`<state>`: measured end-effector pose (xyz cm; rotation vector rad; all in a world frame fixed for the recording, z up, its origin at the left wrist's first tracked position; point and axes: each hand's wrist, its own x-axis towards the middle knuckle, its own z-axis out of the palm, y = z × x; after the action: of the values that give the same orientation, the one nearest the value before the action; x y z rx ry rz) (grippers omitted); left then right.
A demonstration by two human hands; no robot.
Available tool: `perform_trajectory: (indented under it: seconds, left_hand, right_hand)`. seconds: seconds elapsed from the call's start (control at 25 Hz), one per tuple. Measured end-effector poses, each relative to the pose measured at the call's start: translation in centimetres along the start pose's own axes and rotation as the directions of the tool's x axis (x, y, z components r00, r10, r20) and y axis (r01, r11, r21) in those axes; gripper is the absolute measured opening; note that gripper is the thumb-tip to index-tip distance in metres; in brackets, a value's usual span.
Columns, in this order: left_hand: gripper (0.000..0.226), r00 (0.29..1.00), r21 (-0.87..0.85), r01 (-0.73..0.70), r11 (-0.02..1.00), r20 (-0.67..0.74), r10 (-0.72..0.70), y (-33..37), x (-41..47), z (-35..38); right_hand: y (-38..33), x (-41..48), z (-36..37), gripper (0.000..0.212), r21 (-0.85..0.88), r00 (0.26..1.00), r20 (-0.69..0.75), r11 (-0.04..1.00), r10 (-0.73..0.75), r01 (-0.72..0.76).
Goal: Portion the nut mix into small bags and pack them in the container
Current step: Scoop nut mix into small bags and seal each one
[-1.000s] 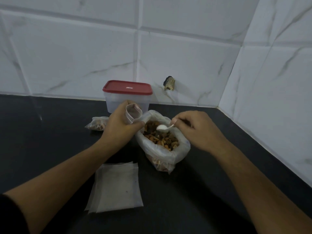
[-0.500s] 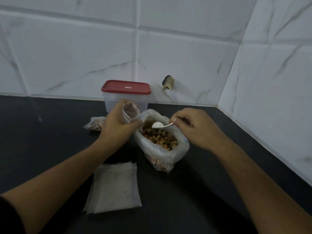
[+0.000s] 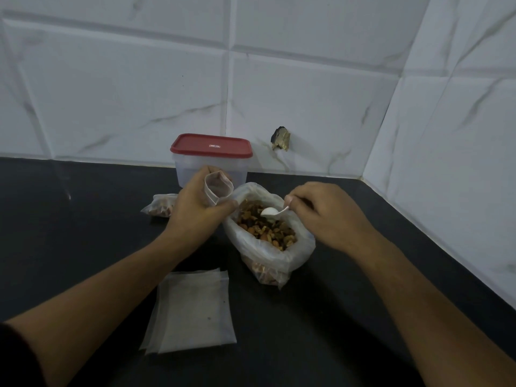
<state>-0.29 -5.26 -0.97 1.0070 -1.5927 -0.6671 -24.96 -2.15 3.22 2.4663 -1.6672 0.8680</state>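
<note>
A large clear bag of nut mix (image 3: pixel 268 247) stands open on the black counter (image 3: pixel 83 233). My left hand (image 3: pixel 195 210) grips a small clear zip bag (image 3: pixel 219 187), mouth up and open, just left of the big bag. My right hand (image 3: pixel 326 216) pinches a white plastic spoon (image 3: pixel 272 211) whose bowl lies on the nuts. A filled small bag (image 3: pixel 160 209) lies behind my left hand. A stack of empty small bags (image 3: pixel 192 311) lies flat near the front. The clear container with a red lid (image 3: pixel 212 156) stands shut at the back wall.
White tiled walls meet in a corner at the right rear, and the right wall runs along the counter's right side. A chipped hole (image 3: pixel 280 138) shows in the back wall tile.
The spoon's bowl lifted slightly toward the small bag, then came down onto the nuts again. My left hand keeps the small bag in the same place.
</note>
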Motion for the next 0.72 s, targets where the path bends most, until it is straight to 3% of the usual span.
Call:
perform_trajectory:
  seconds: [0.12,0.24,0.36,0.6,0.72]
  left_hand:
    - [0.035,1.0,-0.003,-0.004,1.0,0.002,0.004,-0.1,0.0,0.1]
    - [0.034,1.0,-0.015,-0.02,1.0,0.004,0.02,0.0,-0.1,0.0]
    - [0.033,1.0,-0.014,-0.028,0.999,0.005,0.028,-0.1,-0.1,-0.1]
    - [0.033,1.0,-0.009,-0.023,1.0,0.005,0.023,-0.5,0.0,-0.1]
    - [0.033,1.0,-0.01,-0.019,1.0,0.007,0.019,-0.4,0.0,-0.1]
  right_hand:
    - [-0.2,-0.1,0.8,0.023,0.113,1.0,-0.017,0.994,-0.008,0.01]
    - [-1.0,-0.3,2.7,0.025,-0.031,0.992,0.1,0.996,-0.077,0.08]
    - [-1.2,0.1,2.3,0.03,-0.147,0.994,0.094,0.987,-0.055,0.069]
    - [-0.2,-0.3,0.2,0.025,0.044,0.998,-0.058,0.999,-0.013,0.015]
    - [-0.8,-0.4,1.8,0.024,-0.01,0.998,0.036,0.999,-0.053,0.053]
